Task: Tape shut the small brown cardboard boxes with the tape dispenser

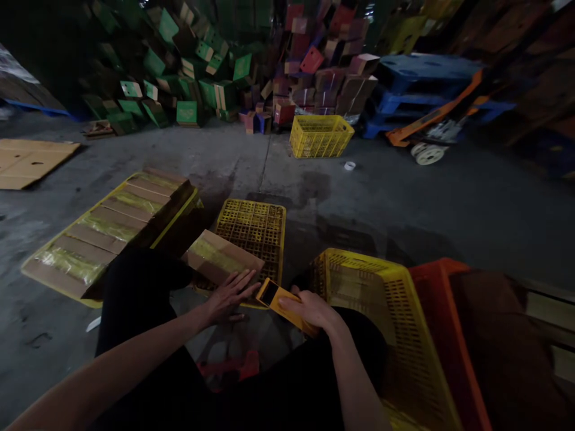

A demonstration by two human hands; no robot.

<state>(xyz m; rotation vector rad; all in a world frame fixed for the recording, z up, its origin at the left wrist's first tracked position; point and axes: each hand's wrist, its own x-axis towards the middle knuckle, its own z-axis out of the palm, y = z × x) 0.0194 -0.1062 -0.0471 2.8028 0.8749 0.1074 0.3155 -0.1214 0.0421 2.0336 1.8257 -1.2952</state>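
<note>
My left hand (231, 294) lies flat, fingers spread, on a brown cardboard box (220, 257) with yellow tape along its top. The box rests on an upturned yellow crate (256, 224). My right hand (309, 308) is closed round a yellow tape dispenser (273, 294), whose front end sits at the box's near corner beside my left fingertips. My knees in dark clothing fill the lower middle of the view.
A row of taped boxes (108, 230) lies on the floor at left. A yellow crate (381, 311) and an orange crate (442, 335) stand at right. Farther off are another yellow crate (320, 135), a pallet jack (431, 129), flat cardboard (27, 160) and heaps of green and red boxes.
</note>
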